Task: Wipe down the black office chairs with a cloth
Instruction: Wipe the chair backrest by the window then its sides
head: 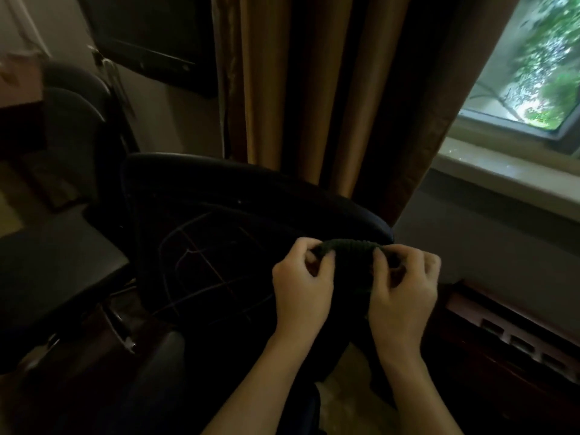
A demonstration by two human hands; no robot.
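A black office chair [219, 221] stands right in front of me, its curved backrest facing me and marked with faint scratch lines. A dark ribbed cloth [350, 248] is stretched between my two hands just below the backrest's right top edge. My left hand [303, 277] pinches the cloth's left end with curled fingers. My right hand [405, 281] pinches its right end the same way. The cloth's lower part hangs in shadow between my hands and is hard to make out.
A second black chair [75, 120] stands at the left, with a dark seat [53, 271] below it. Brown curtains [314, 89] hang behind the chair. A window [533, 67] and its sill [502, 171] are at the right, above a dark wooden radiator cover [508, 337].
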